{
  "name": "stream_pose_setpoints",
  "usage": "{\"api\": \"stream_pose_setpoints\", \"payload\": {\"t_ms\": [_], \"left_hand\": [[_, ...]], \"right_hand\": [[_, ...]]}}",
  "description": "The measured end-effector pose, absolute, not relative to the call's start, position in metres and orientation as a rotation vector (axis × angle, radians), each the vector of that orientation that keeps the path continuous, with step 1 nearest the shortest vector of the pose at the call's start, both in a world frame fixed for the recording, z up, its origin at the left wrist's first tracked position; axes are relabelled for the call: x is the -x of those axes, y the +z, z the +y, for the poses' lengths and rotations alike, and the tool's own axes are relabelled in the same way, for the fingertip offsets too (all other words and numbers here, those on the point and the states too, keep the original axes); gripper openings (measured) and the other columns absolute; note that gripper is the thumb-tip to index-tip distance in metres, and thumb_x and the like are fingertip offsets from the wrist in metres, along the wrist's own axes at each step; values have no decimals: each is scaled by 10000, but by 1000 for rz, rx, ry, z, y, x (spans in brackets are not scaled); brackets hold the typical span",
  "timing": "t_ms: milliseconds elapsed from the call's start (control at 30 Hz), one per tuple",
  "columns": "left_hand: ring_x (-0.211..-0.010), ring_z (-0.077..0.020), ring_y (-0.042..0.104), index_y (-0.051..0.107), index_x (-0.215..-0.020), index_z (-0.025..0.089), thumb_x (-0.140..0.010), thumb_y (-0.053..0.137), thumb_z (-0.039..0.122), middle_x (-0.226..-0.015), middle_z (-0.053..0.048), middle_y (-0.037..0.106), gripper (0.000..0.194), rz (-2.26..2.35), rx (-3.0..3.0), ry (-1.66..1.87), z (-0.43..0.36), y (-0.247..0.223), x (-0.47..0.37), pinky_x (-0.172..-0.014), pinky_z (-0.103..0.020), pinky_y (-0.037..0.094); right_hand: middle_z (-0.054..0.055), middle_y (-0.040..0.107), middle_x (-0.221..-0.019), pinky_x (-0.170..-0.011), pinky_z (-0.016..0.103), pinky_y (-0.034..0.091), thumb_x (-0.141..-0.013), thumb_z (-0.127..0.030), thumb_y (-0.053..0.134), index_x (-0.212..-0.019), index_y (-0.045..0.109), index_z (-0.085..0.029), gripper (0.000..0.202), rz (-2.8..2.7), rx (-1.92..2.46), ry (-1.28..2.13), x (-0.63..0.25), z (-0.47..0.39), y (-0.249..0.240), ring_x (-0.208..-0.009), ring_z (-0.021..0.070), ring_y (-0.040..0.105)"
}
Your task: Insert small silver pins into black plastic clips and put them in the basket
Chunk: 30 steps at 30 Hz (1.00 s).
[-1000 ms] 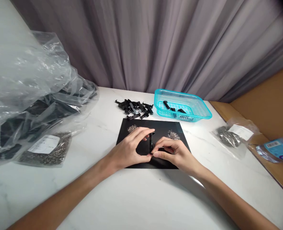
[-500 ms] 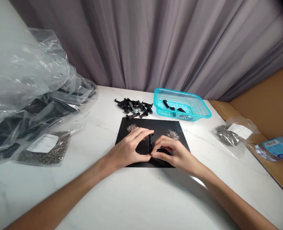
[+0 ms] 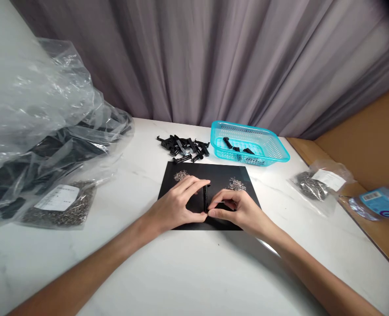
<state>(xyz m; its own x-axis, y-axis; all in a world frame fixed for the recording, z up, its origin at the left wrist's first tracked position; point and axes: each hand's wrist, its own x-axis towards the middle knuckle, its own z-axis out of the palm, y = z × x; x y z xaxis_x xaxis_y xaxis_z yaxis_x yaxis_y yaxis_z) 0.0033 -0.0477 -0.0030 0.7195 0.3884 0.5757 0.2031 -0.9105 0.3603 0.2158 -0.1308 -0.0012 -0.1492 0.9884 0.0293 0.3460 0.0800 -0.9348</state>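
Part [image 3: 205, 198]: I judge light, stiff; grip 2 ends | left hand [image 3: 176, 202]: pinching part | right hand [image 3: 243, 211]: holding rod [image 3: 219, 202]

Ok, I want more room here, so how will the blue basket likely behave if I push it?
The blue basket looks like thin, perforated plastic, so probably light and slightly flexible. Its broad, low shape should resist tipping. The few black parts lying loose inside may slide.
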Motion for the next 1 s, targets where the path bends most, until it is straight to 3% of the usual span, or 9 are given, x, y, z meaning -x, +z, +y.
{"api": "stream_pose_setpoints", "payload": {"t_ms": [167,467,733,1000], "left_hand": [[-952,-242,679,531,-1333,163,-767,736,141,-1036,-82,652,603,434,-2697,1025,-48,-2,-4,-875,-405,617],[-874,-219,667,548,-1313,181,-742,734,148,-993,-56,644,602,437,-2680,976,-47,-4,-4,-840,-382,612],[-917,-226,667,566,-1281,162,-726,749,147,-986,-54,633,585,433,-2648,882,-48,-4,-5,-829,-361,607],[-816,-190,643,568,-1282,172,-726,755,169,-961,-34,620,587,444,-2622,836,-48,-8,-4,-786,-346,605]], "right_hand": [[48,744,-891,-815,362,513,-811,-476,829,-797,769,-209,274,-1520,1314,1178,-214,-132,0,-850,209,675],[34,760,-917,-876,360,502,-781,-460,858,-818,792,-224,248,-1516,1287,1257,-218,-129,-4,-896,210,695],[35,763,-885,-837,354,496,-749,-487,876,-801,817,-229,269,-1528,1274,1317,-221,-126,-7,-857,204,691],[42,766,-894,-814,359,513,-736,-524,872,-803,818,-225,312,-1548,1294,1301,-219,-127,-8,-848,213,694]]}}
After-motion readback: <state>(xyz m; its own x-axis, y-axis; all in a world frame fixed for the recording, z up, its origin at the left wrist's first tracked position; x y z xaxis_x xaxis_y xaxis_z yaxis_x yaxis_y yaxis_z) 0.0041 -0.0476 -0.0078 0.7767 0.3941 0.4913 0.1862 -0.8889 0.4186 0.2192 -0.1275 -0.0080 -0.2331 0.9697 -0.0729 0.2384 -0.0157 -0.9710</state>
